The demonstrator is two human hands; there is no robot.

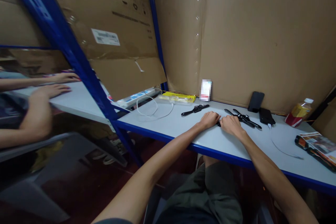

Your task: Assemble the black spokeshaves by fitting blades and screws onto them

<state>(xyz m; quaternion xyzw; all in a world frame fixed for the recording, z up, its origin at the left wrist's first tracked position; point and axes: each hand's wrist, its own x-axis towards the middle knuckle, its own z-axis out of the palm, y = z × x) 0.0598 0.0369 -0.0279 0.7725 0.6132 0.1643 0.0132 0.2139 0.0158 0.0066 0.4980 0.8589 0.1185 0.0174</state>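
My left hand (209, 119) and my right hand (231, 125) are close together over the table's front half, both with curled fingers. Between them shows a small bit of a black tool (218, 124); the hands hide most of it, so its kind is unclear. To the left of my hands lies a black spokeshave (195, 110) with two long handles. More black spokeshaves (244, 118) lie crossed over each other to the right of my right hand.
Along the back are a lit phone (206, 90), a yellow packet (180, 96) and a power strip (139, 97). To the right are a dark phone (255, 102), a black device (267, 116) with a white cable, and a bottle (298, 112). Another person's arms (39, 101) rest at the left table.
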